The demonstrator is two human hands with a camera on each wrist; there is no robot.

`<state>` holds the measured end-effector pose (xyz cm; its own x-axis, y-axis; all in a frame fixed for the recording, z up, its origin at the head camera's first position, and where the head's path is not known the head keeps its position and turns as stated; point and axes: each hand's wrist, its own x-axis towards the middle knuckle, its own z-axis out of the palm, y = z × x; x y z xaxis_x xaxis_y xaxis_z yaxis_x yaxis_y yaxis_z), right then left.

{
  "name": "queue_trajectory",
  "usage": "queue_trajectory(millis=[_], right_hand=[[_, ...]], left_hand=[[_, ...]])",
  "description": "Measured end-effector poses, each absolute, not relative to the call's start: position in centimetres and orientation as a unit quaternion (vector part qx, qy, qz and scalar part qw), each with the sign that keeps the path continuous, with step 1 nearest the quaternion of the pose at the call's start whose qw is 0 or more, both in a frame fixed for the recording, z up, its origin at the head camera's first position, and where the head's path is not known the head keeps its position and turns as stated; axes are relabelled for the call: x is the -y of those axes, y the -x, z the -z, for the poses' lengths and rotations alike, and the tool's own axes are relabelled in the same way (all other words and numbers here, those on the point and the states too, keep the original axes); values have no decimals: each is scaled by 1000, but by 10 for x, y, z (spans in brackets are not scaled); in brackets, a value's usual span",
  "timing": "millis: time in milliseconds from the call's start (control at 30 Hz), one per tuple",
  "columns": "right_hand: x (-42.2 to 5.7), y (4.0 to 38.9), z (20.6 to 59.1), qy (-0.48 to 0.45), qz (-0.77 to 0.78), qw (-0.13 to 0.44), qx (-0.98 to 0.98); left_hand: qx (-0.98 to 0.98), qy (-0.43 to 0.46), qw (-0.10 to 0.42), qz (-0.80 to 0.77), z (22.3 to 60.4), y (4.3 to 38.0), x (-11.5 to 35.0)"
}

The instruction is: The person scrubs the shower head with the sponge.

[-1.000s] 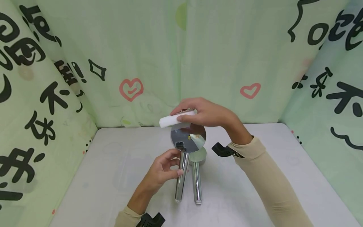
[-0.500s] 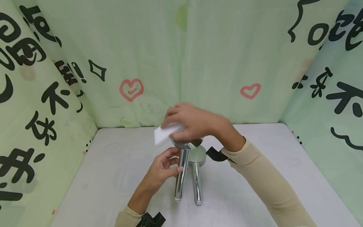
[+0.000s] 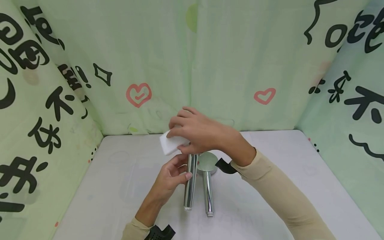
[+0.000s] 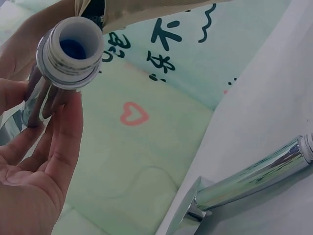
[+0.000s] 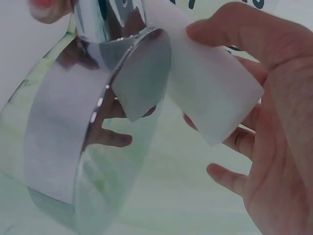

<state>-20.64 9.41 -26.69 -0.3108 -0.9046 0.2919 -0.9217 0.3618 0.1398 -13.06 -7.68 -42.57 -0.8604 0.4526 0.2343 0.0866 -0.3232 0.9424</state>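
Note:
My left hand [image 3: 169, 178] grips the handle of a chrome shower head [image 3: 191, 186], thumb in front and fingers behind. Its threaded, hollow end [image 4: 73, 54] points at the camera in the left wrist view. My right hand [image 3: 205, 135] pinches a white sponge [image 3: 171, 143] between thumb and fingers. In the right wrist view the sponge [image 5: 210, 93] is right at the edge of the shower head's mirror-like round head [image 5: 58, 127]. From the head view, my right hand hides that round part. Just right of the handle, a second chrome shower head [image 3: 208, 191] lies on the table.
A white table [image 3: 255, 196] spreads beneath both hands. Pale green curtains [image 3: 228, 66] with black lettering and red hearts enclose it at the back and on both sides. Black wrist straps [image 3: 225, 165] sit at the cuffs of the beige sleeves.
My right hand has come down and left with the sponge, now covering the shower head's round part. The round part has tipped away from view; my left hand keeps its grip on the handle.

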Motion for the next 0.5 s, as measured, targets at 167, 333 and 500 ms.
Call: queue_trajectory(millis=[167, 333, 500], right_hand=[[-88, 208, 267, -532, 1, 212, 820], [-86, 208, 268, -516, 12, 225, 826], [-91, 204, 272, -536, -3, 216, 816]], left_hand=[[-571, -227, 110, -782, 425, 131, 76], [-580, -221, 106, -777, 425, 131, 77], [-590, -216, 94, -772, 425, 130, 80]])
